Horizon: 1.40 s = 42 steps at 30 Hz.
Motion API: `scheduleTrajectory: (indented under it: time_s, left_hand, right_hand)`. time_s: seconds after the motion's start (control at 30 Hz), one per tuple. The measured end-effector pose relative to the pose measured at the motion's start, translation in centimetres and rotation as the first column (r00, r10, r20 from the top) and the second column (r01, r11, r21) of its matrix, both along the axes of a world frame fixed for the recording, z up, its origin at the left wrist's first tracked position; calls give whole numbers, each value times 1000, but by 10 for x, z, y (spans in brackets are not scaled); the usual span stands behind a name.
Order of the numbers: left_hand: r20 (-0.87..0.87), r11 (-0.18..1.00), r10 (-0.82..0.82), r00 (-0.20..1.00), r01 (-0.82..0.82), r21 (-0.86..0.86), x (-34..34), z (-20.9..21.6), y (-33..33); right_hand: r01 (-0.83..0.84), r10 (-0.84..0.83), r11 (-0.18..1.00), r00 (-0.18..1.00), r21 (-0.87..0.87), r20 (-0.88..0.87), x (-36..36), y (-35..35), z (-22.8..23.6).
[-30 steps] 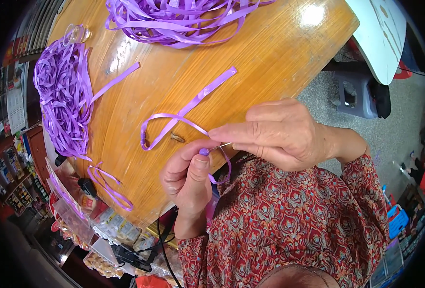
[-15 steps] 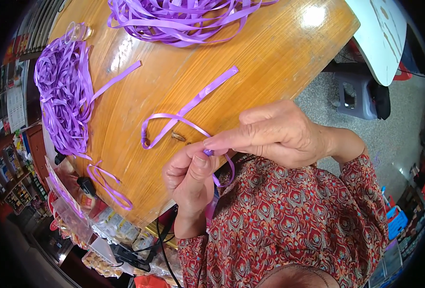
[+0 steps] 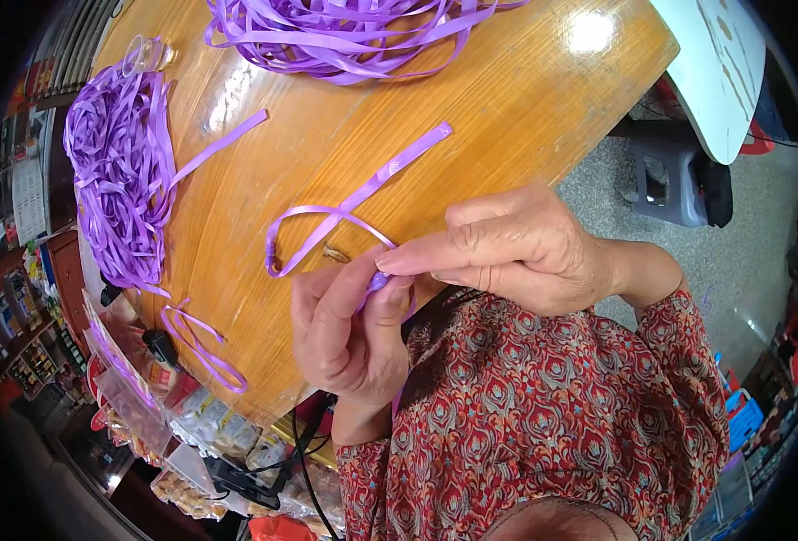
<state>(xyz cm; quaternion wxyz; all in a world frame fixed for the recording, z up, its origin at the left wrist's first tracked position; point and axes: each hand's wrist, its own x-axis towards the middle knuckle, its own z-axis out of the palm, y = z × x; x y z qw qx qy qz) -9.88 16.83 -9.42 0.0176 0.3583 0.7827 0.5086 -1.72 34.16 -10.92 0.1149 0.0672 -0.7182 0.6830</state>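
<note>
A purple ribbon [image 3: 399, 165] lies looped on the wooden table, its flat end pointing away from me, and runs back to my fingers. My left hand [image 3: 349, 334] pinches a small bunched part of that ribbon between thumb and fingers. From the right, my right hand [image 3: 525, 257] reaches across with fingers stretched and pressed together; its fingertips touch the bunched ribbon at the left fingertips. Whether a further strand sits between the right fingers is hidden. Near the loop lies a small brown scrap [image 3: 334, 253].
A large purple ribbon heap [image 3: 115, 180] fills the table's left side, with a clear cup [image 3: 146, 56] at its top. Another ribbon pile [image 3: 345, 41] lies at the far edge. A short ribbon piece [image 3: 202, 347] rests near left. A grey stool [image 3: 669, 180] stands right of the table.
My left hand has turned and shifted slightly left, showing more of the bunched ribbon. The ribbon strand hanging below the fingers has drawn in. My right hand has barely moved.
</note>
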Motion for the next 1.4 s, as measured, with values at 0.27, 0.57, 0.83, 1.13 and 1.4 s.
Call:
scheduleTrajectory:
  time_s: [0.27, 0.57, 0.83, 1.13, 1.4]
  left_hand:
    - [3, 997, -76, 997, 76, -9, -5, 5, -2]
    - [77, 992, -127, 989, 127, -5, -2, -5, -7]
    - [470, 980, -162, 868, 88, 177, 2, -9, -9]
    - [306, 988, -135, 942, 104, 117, 4, -12, -2]
    - [88, 996, -84, 993, 80, 46, 0, -12, -2]
  right_hand:
    - [6, 324, 643, 904, -766, 278, 7, -12, -5]
    - [14, 195, 772, 946, -635, 258, 9, -18, -9]
    - [-53, 220, 780, 956, -624, 195, 5, -14, -10]
    - [15, -15, 999, 1000, -39, 21, 11, 1, -10]
    - [73, -72, 992, 997, 99, -15, 10, 5, -5]
